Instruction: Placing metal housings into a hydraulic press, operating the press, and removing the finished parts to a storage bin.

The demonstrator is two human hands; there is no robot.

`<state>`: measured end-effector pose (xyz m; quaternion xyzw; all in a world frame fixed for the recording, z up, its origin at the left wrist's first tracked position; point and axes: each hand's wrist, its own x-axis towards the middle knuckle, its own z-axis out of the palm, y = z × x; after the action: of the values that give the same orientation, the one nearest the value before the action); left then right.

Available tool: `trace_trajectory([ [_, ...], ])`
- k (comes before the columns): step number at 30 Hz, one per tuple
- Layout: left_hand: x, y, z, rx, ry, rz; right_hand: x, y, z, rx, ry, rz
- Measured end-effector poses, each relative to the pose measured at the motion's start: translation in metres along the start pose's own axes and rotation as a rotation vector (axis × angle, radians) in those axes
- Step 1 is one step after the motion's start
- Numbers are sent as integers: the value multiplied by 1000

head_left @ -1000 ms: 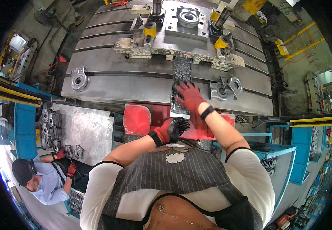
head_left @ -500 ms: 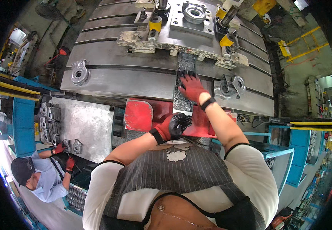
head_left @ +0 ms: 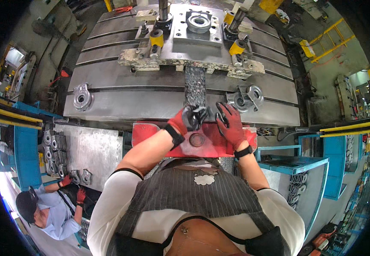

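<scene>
A dark, speckled strip (head_left: 195,85) runs from under the front of the metal die (head_left: 197,42) toward me across the slotted steel table (head_left: 125,102). At its near end my left hand (head_left: 189,118), in a red glove with black coating, is closed with the fingers curled. Whatever lies inside those fingers is hidden. My right hand (head_left: 231,123), gloved alike, is open just right of the strip's end, fingers apart and holding nothing. Both hands are above a red surface (head_left: 206,143) in front of the table. A ring-shaped metal part (head_left: 199,22) sits on the die.
Ring-shaped metal brackets lie on the table, one left (head_left: 82,98) and a cluster right (head_left: 244,99). At lower left, a co-worker (head_left: 52,209) in red gloves handles similar parts beside a metal sheet (head_left: 91,149). A blue-framed rack (head_left: 317,170) stands right.
My right hand has drawn back from the strip toward me and to its right. My left hand has moved forward to the strip's near end. Less of the strip shows. The view has shifted.
</scene>
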<state>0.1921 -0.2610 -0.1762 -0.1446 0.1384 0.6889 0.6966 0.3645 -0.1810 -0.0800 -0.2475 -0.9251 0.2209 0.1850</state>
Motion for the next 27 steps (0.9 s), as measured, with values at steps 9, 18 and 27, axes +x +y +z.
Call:
trace_trajectory([
  [9,121,87,22,135,-78,399,-53,33,-25,34,28,104],
  [18,115,84,14,209,-76,366,-56,88,-51,-82,271,68],
  [27,-66,31,30,464,-345,372,20,176,-79,-384,-322,477],
])
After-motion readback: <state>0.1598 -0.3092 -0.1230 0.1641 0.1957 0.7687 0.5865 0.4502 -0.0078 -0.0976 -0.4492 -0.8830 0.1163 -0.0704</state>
